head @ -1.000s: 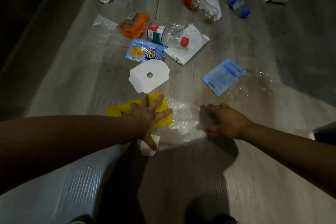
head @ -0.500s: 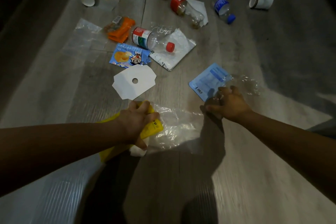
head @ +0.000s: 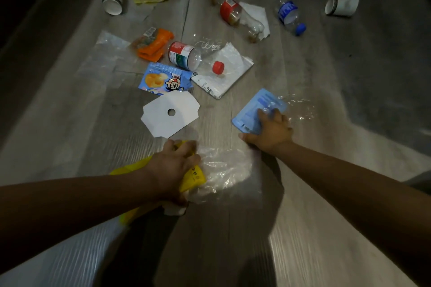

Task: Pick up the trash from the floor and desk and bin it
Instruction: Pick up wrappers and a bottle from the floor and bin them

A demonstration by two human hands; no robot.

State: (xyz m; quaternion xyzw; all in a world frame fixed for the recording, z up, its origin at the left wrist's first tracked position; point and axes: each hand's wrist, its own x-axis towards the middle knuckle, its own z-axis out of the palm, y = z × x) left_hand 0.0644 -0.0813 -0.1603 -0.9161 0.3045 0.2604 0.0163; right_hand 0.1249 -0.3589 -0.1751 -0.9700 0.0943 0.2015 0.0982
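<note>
A: Since a second ago, the right hand [head: 270,131] has left the clear film [head: 226,170] and gone forward to the light-blue pouch [head: 251,112]. The left hand [head: 172,168] went from lying flat on the yellow wrapper [head: 193,176] to bunching it.

B: Grip state?

A: Left: fingers curled round the yellow wrapper, firm hold, crumpled ends sticking out both sides. A white scrap [head: 173,211] shows just under the heel of that hand; can't tell if it's held. Right: fingers lie on the pouch's near corner and the thumb is splayed left, low by the floor [head: 303,216]. Can't tell whether it's pinching yet or only pressing.

B: Where's the pouch?

A: Flat on the floor, right of the white card with a hole [head: 170,113]. Crinkly clear wrap [head: 298,109] touches its far-right edge.

B: Handling?

A: My read is light, thin and flexible, with a slick laminate face. Lying flat, it gives nothing to hook. I'd press and drag a corner until an edge lifts, then pinch it thumb under, fingers over. No breakage risk, but it may slide away rather than lift. The film beside the left hand is flimsier still, so scrunch that, don't pinch it.

B: Arm pose?

A: Both forearms reach forward and down, palms facing the floor. The right is stretched further out. The left wrist is bent over its bundle.

B: Progress?

A: Early. Bottles, cups and packets are still on the floor beyond. No bin in view.
</note>
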